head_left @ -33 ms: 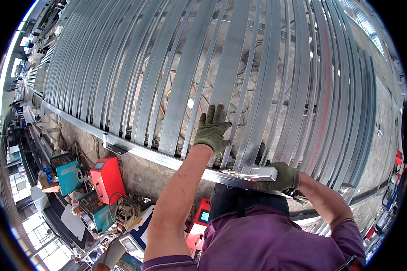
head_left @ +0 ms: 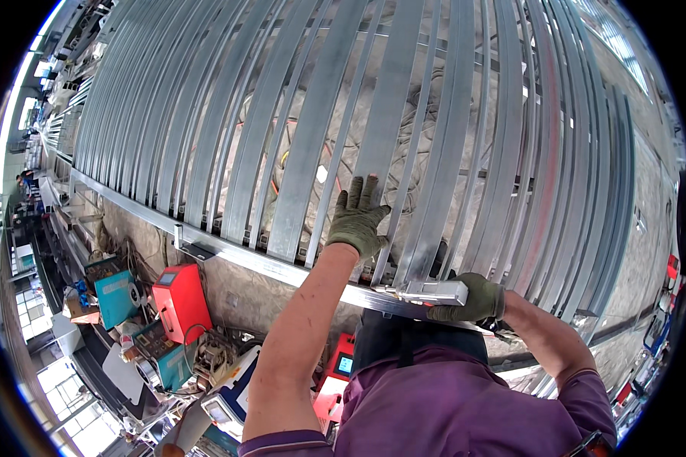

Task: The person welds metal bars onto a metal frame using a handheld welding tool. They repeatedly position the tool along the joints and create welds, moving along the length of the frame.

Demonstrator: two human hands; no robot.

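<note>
My left hand [head_left: 357,221], in a dark green glove, lies over the grey metal slats [head_left: 389,107] with its fingers spread, and one bare fingertip shows. It touches a wide slat and holds nothing. Close to my body, my right hand [head_left: 474,298], gloved the same way, is closed round the end of a short silver box-shaped metal piece [head_left: 434,292]. That piece lies along the front rail [head_left: 259,263], at the near ends of the slats. Some of my right fingers pass under it, and the glove hides part of the grip.
Cables [head_left: 419,114] lie on the floor beneath the slats. A small upright bracket [head_left: 178,236] stands on the rail. To the left are a red machine [head_left: 181,303], a teal machine [head_left: 117,297] and tangled wires. Another red unit with a screen [head_left: 344,365] sits near my waist.
</note>
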